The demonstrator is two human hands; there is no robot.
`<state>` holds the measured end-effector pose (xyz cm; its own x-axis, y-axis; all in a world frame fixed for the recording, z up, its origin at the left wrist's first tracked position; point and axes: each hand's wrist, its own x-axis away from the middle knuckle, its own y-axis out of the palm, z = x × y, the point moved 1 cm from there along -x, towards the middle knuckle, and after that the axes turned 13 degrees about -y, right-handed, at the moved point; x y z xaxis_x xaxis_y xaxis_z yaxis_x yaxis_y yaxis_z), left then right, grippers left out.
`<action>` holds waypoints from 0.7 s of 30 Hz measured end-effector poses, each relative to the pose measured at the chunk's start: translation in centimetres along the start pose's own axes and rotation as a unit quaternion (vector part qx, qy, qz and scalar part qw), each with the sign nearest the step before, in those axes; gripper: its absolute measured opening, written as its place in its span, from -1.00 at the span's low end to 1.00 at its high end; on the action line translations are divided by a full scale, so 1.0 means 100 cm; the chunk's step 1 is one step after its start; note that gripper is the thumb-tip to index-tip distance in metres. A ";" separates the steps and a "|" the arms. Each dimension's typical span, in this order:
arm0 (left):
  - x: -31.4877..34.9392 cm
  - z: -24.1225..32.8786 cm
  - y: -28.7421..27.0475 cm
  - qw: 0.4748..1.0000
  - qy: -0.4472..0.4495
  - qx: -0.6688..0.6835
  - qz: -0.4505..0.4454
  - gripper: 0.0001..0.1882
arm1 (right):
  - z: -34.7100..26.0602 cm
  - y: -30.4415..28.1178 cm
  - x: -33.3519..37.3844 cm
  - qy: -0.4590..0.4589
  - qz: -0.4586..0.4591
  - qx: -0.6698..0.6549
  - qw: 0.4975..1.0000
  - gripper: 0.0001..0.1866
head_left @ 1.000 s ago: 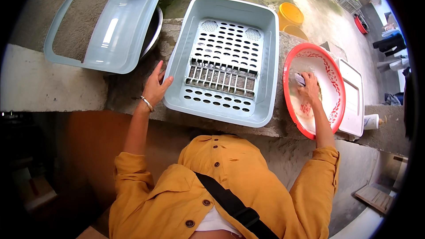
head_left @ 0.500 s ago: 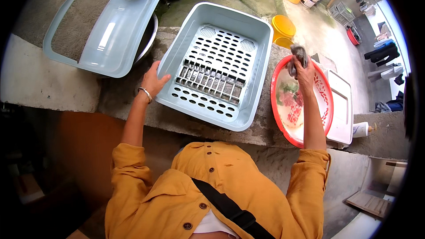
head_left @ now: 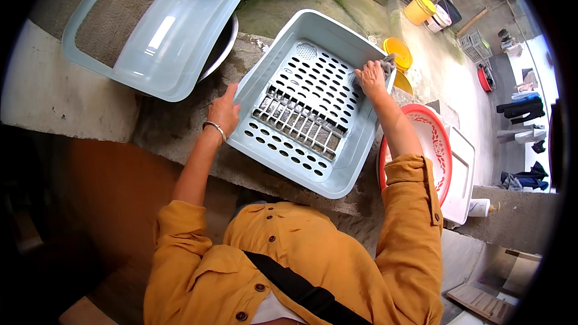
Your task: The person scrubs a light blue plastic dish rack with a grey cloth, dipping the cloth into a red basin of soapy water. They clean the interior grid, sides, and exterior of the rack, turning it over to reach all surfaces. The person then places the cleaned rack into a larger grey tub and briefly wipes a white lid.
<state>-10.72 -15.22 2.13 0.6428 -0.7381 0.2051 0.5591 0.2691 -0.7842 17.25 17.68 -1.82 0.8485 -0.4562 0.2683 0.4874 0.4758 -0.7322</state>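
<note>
In the head view, a blue-grey tub with a holed, ribbed white base sits aslant on the rough counter, in front of the person. The left hand, with a bracelet at its wrist, is partly curled at the tub's left rim; how firmly it grips cannot be told. The right hand is closed around a bunched grey cloth at the tub's far right corner, its fingers bent over the rim. The right forearm passes over the left side of a red-rimmed basin, which stands beside the tub. A white tray lies right of the basin, with a white bottle near it. To the left, a blue-grey cover rests partly over a metal bowl.
</note>
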 end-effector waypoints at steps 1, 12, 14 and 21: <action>-0.004 0.000 0.000 1.000 0.017 0.016 0.020 -0.46 | 0.005 0.005 -0.002 -0.032 0.017 -0.011 0.999 -0.87; -0.018 -0.003 0.002 0.999 -0.003 0.047 0.021 -0.45 | -0.032 -0.117 0.065 -0.198 -0.197 -0.211 0.937 -0.76; -0.018 -0.002 -0.001 0.998 0.004 0.049 0.025 -0.46 | -0.053 -0.146 0.082 -0.251 -0.218 -0.274 0.902 -0.73; -0.013 -0.002 -0.003 0.998 0.013 0.048 0.044 -0.50 | -0.156 -0.185 0.111 -0.254 -0.235 -0.537 0.769 -0.68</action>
<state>-11.86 -14.47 1.97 0.6787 -0.7242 0.1223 0.5496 0.3903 -0.7386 14.45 -7.94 4.97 0.7343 0.0937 0.6723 0.5448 -0.6723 -0.5013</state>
